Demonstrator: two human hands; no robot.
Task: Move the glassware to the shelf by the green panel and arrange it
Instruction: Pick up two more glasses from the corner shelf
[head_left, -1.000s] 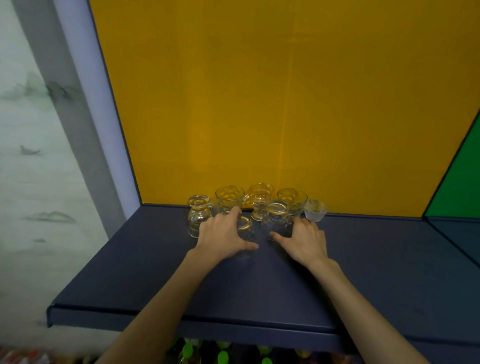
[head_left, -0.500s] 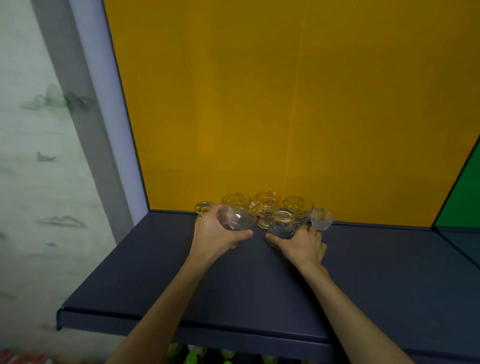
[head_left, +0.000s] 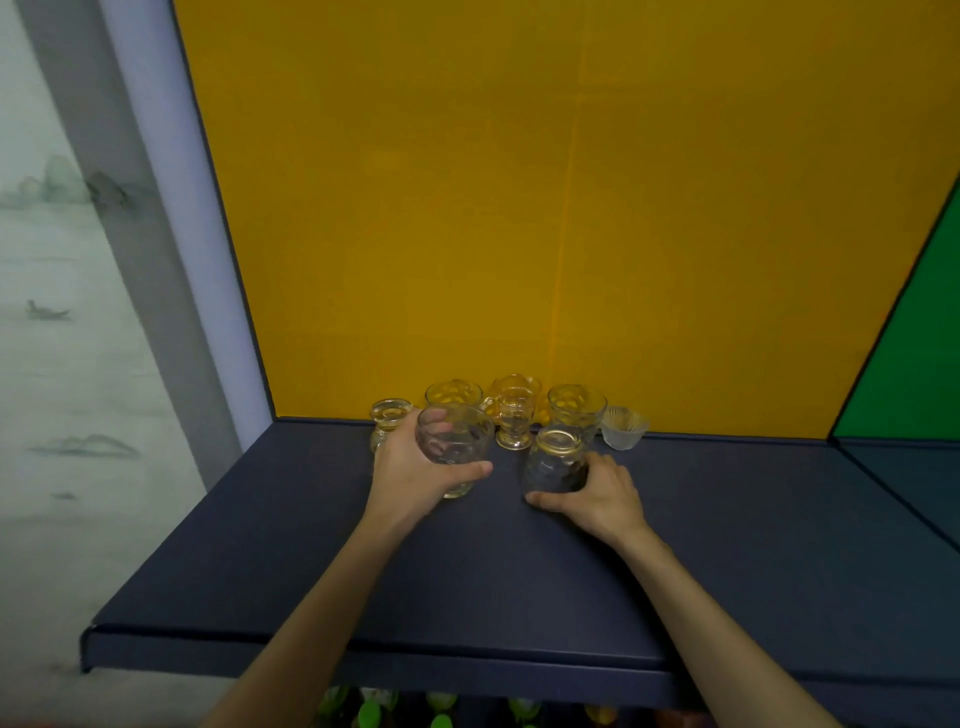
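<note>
Where yellow panel (head_left: 519, 208) backs dark-blue shelf (head_left: 467, 582), green panel (head_left: 919, 353) right.

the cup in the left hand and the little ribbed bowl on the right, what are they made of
The cup in the left hand looks like clear, smooth glass: the fingers show through its wall. The ribbed bowl also seems to be glass, or possibly clear plastic, with a fluted, slightly frosted look. It stands on the dark matte shelf.
</note>
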